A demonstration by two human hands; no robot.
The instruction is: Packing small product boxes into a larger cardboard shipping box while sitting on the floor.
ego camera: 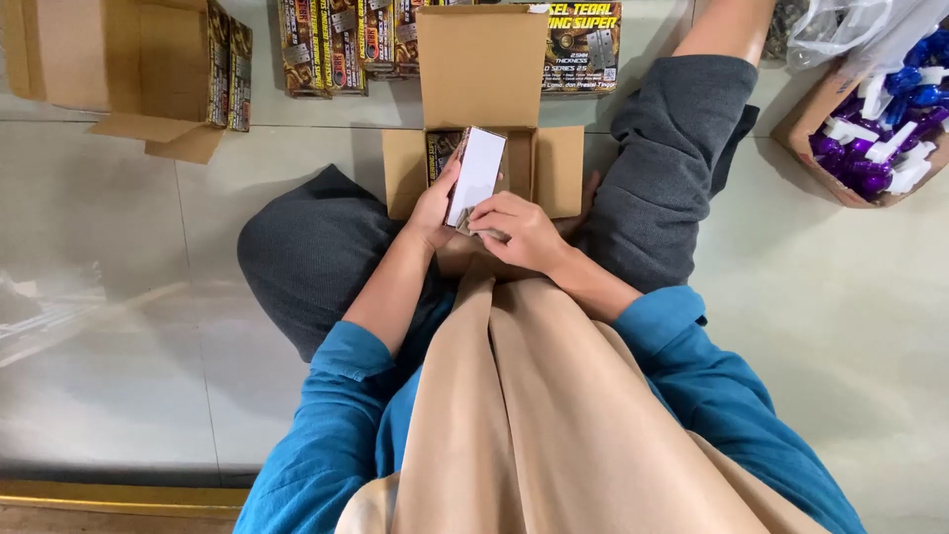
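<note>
Holding a small white box (476,175) upright, the left hand (435,208) and right hand (519,229) close their fingers on its edges, over the open carton (559,168). Bare floor (129,297) lies free at both sides.

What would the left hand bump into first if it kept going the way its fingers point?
Probably the open cardboard box right ahead. The left hand points up and away from the person, holding the white-faced packet at the box's mouth, so the box's inside comes first, though depth is unclear.

carton (148,69) cut off at top, open box's (554,168) contents largely hidden, perhaps packets
</note>
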